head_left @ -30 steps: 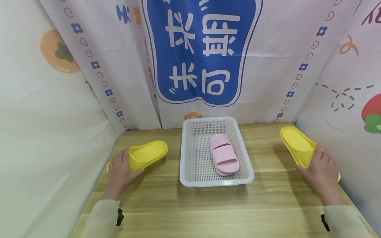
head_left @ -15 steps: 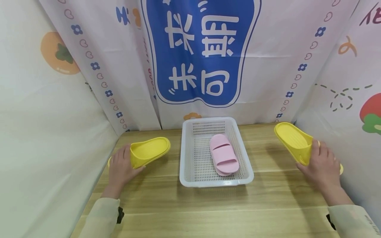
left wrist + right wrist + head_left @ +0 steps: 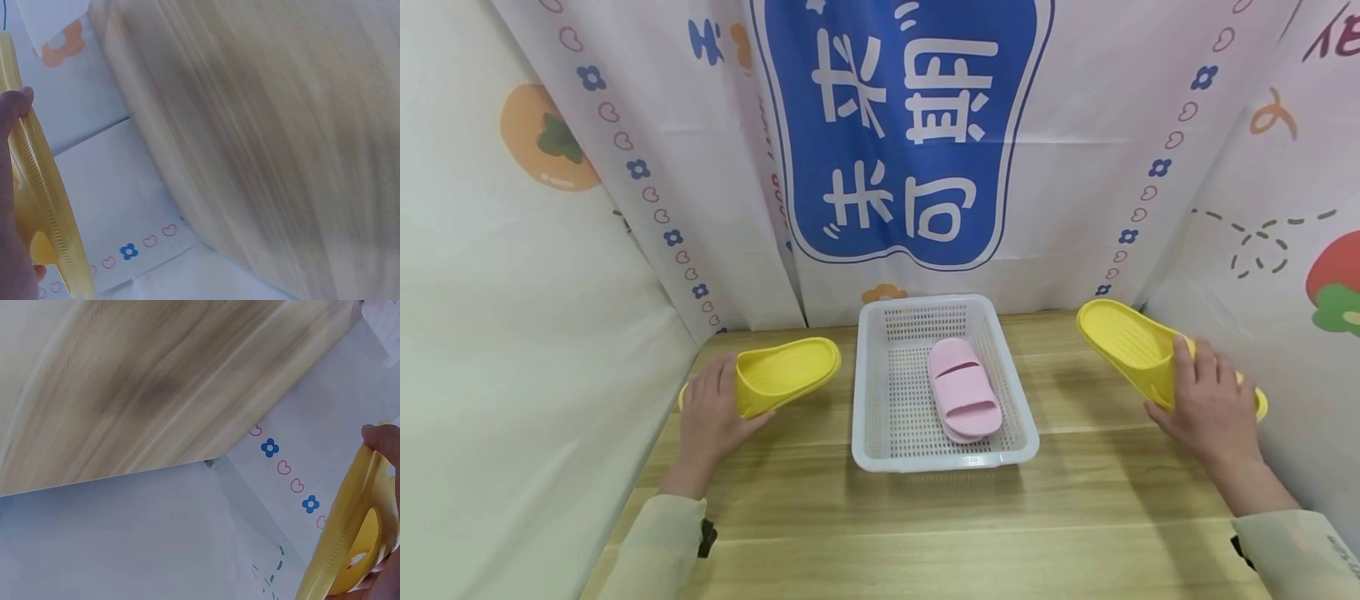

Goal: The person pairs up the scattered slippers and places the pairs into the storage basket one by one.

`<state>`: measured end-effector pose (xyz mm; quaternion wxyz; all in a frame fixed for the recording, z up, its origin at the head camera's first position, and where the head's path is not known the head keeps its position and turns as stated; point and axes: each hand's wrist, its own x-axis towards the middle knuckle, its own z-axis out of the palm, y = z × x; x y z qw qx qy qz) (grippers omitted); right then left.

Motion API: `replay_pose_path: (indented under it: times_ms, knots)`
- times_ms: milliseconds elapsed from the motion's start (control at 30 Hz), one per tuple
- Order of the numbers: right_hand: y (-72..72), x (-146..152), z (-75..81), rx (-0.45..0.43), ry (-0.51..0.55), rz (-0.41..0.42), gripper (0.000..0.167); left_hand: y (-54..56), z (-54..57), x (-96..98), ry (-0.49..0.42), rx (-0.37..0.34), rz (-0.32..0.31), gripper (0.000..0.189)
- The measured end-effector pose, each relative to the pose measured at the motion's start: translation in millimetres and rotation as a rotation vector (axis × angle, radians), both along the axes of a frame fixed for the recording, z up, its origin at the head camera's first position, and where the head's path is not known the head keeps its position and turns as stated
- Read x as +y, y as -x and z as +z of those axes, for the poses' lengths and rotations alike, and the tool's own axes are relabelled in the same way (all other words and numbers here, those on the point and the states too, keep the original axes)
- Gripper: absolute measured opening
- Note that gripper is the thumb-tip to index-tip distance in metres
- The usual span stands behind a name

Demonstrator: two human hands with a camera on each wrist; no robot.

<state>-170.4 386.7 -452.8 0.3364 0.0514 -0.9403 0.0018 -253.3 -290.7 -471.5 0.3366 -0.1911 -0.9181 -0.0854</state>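
Observation:
My left hand [image 3: 711,417] grips a yellow slipper [image 3: 793,367] across its strap, thumb on the near side, toe end pointing right. In the left wrist view the thumb presses the sole edge of that slipper [image 3: 47,187]. At the right, my right hand [image 3: 1213,412] holds another yellow slipper [image 3: 1123,333] the same way, its far end tilted up and left. Both slippers are off the tabletop, with shadows below. Between the hands, a white plastic basket [image 3: 946,462] contains a pink slipper [image 3: 966,390]; another pink sole edge peeks out under it.
The wood-grain table [image 3: 925,533] ends at a white printed curtain [image 3: 1075,208] behind the basket. White cloth walls [image 3: 527,400] stand close along the left and right sides, the right one near my right hand.
Both yellow slippers have risen and moved a little away from me. The left one has shifted right, towards the basket; the right one's far end has shifted left. The basket stays put.

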Motion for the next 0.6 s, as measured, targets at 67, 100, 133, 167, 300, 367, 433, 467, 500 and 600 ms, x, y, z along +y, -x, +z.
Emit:
replay_pose_path:
  times_ms: [67, 100, 133, 167, 300, 367, 433, 467, 500, 600]
  knots:
    - [0.5, -1.1, 2.3, 0.01, -0.012, 0.017, 0.121, 0.5, 2.8, 2.8, 0.004, 0.028, -0.016, 0.116]
    - [0.8, -1.7, 3.6, 0.019, -0.021, 0.029, 0.12, 0.9, 4.5, 4.4, 0.006, 0.041, -0.026, 0.116]
    - [0.8, -2.4, 5.2, 0.029, -0.028, 0.041, 0.119, 1.2, 6.3, 6.3, 0.009, 0.053, -0.036, 0.116]
    - [0.8, -3.0, 6.8, 0.038, -0.036, 0.053, 0.119, 1.6, 8.0, 8.0, 0.012, 0.064, -0.044, 0.116]
    - [1.4, -6.3, 13.3, 0.067, -0.065, 0.101, 0.116, 3.1, 14.4, 15.2, 0.027, 0.086, -0.071, 0.118]
    - [1.8, -8.2, 16.5, 0.074, -0.075, 0.121, 0.114, 3.4, 17.1, 18.6, 0.04, 0.089, -0.078, 0.118]
    - [1.9, -10.3, 19.6, 0.076, -0.08, 0.135, 0.112, 3.0, 20.6, 22.5, 0.054, 0.08, -0.081, 0.118]
    - [1.8, -11.4, 21.0, 0.075, -0.083, 0.138, 0.111, 3.0, 22.5, 24.6, 0.059, 0.082, -0.085, 0.118]
    - [1.7, -12.4, 22.3, 0.075, -0.084, 0.14, 0.111, 2.9, 24.4, 26.9, 0.067, 0.083, -0.086, 0.117]
    - [1.2, -16.0, 26.1, 0.073, -0.083, 0.143, 0.111, 3.6, 29.8, 34.0, 0.084, 0.101, -0.093, 0.117]
